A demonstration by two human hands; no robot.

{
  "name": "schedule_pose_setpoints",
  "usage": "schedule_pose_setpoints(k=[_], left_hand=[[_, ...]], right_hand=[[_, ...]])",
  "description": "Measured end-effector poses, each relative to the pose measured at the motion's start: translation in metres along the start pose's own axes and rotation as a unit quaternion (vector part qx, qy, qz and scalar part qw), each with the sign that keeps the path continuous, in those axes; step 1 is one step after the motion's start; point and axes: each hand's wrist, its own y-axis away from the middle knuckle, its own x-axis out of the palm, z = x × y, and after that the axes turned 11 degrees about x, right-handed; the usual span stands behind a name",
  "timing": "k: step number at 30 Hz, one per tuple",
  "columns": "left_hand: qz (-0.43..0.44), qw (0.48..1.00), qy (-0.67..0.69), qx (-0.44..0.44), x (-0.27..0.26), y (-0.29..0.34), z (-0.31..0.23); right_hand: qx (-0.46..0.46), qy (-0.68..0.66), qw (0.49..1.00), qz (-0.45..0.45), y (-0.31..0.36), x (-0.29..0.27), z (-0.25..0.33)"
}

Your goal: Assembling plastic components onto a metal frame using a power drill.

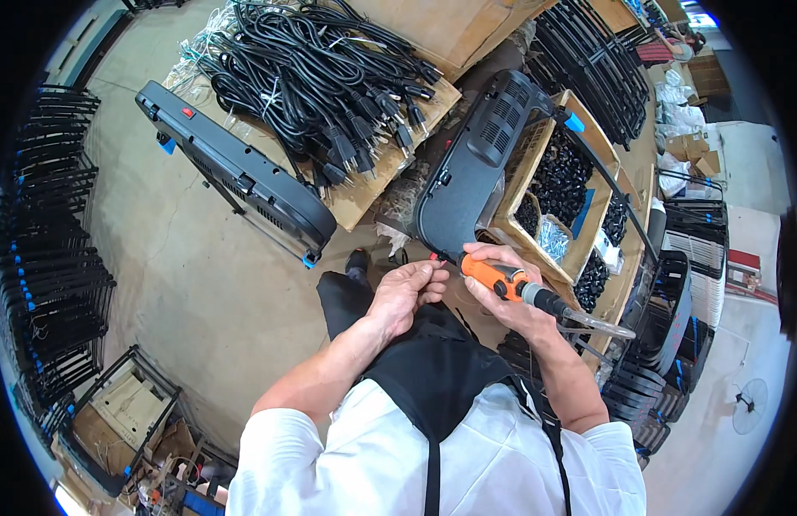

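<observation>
My right hand (pixel 521 314) is wrapped round an orange and black power screwdriver (pixel 484 273), whose tip points left toward my other hand. A pale hose or cable runs from the tool's rear to the right. My left hand (pixel 404 299) is closed in a pinch beside the tip, by a small red piece (pixel 436 257); what exactly lies between the fingers is too small to tell. Just beyond both hands stands a black plastic housing (pixel 450 211) with vent slots, its near end almost touching the tool.
A wooden box (pixel 543 129) of black parts and silver screws stands at the right. Black power cords (pixel 317 82) are heaped on a cardboard-covered surface ahead. Another black housing (pixel 235 163) on a frame stands left. Stacked black frames (pixel 55 258) line the far left.
</observation>
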Motion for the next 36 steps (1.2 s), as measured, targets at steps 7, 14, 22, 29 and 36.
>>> schedule_pose_setpoints(k=[7, 14, 22, 29, 36], left_hand=[[0.016, 0.999, 0.002, -0.035, -0.009, -0.013, -0.005], [-0.015, 0.996, 0.079, -0.038, 0.021, -0.03, -0.02], [0.041, 0.983, 0.158, -0.079, 0.029, -0.059, -0.032], [0.005, 0.989, 0.145, -0.029, 0.048, -0.053, -0.035], [0.118, 0.991, 0.017, -0.06, 0.03, -0.035, -0.044]], right_hand=[[0.026, 0.006, 1.0, 0.011, -0.005, -0.001, 0.012], [-0.01, -0.081, 0.996, -0.018, -0.004, -0.027, 0.021], [-0.03, -0.119, 0.992, -0.025, -0.026, -0.037, 0.016], [0.019, -0.108, 0.993, -0.042, -0.054, -0.028, 0.031], [0.022, -0.064, 0.997, -0.031, -0.086, -0.013, 0.031]])
